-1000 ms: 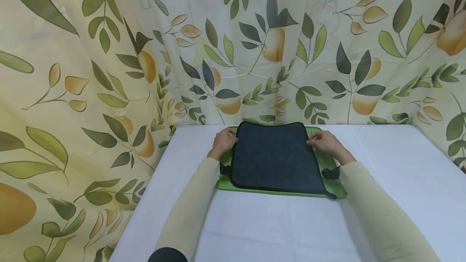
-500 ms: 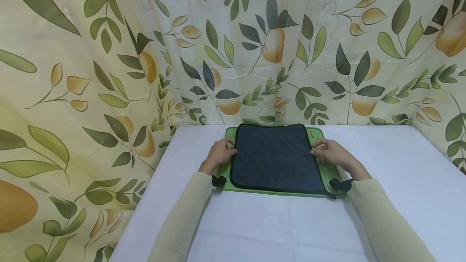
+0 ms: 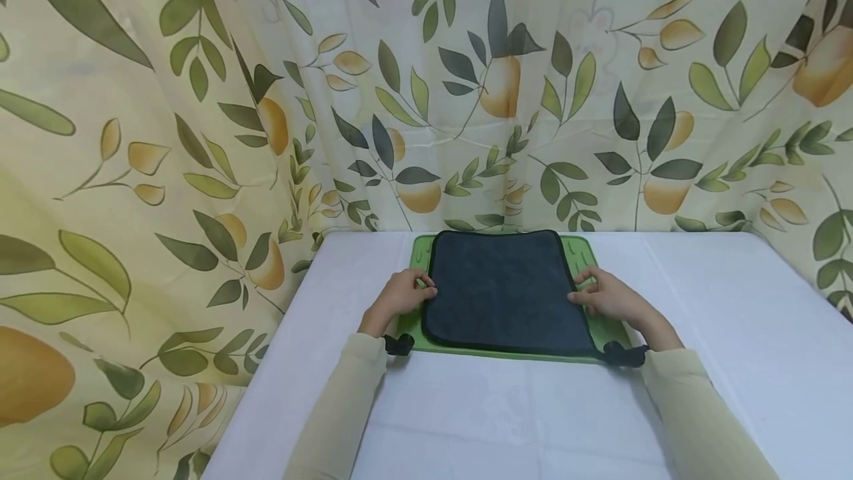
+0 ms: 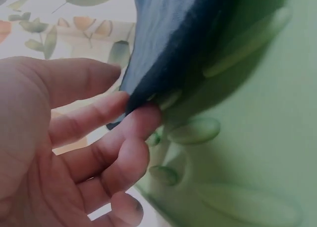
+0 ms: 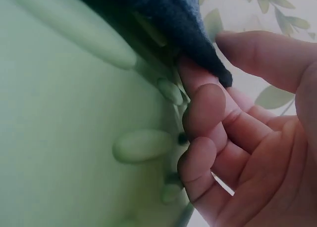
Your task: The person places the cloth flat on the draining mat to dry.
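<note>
A dark blue cloth mat [image 3: 503, 295] with black edging lies over a green board [image 3: 412, 330] on the white table. Low oblong bumps [image 4: 194, 131] stand up from the board. My left hand [image 3: 402, 295] is at the mat's left edge, fingers loosely bent; in the left wrist view its fingertips are right at the raised edge. At the opposite edge is my right hand [image 3: 609, 300]. Its fingers reach under the cloth's edge in the right wrist view, while the thumb [image 5: 262, 54] stands apart from it. Most of the board is hidden beneath the mat.
A white cloth covers the table [image 3: 466, 421]. Behind it and to the left hangs a curtain [image 3: 426, 80] printed with leaves and fruit. Black wrist mounts [image 3: 400, 345] sit at both cuffs, low over the board's sides.
Both hands have slid along the mat's side edges toward the person, the right also moving slightly outward. The mat and board stay nearly in place, with the mat's far edge a little lower in view.
</note>
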A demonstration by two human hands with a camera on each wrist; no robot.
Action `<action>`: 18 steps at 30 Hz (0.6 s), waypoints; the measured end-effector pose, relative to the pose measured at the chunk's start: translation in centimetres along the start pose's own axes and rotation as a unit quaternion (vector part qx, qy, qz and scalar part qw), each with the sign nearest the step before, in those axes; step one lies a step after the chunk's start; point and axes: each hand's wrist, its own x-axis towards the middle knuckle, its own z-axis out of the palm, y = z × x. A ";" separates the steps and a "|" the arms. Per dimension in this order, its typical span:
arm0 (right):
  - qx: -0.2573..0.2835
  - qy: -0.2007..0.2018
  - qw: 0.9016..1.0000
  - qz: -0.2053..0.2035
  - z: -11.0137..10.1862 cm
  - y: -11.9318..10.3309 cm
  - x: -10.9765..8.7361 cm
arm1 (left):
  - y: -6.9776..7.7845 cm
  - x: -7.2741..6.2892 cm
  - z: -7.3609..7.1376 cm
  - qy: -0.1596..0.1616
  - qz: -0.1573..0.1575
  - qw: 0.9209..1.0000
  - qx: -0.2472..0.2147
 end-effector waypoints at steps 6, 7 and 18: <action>-0.013 -0.012 1.000 -0.005 0.0 0.2 -0.3 | 0.1 -0.7 -0.2 -0.036 0.008 0.999 0.001; -0.015 -0.014 1.000 -0.008 0.0 0.2 -0.4 | 0.1 -0.7 -0.3 -0.041 0.011 0.999 0.000; -0.033 -0.044 0.998 -0.019 -0.5 0.1 -0.7 | -0.1 -0.5 -0.2 -0.055 0.011 0.998 0.019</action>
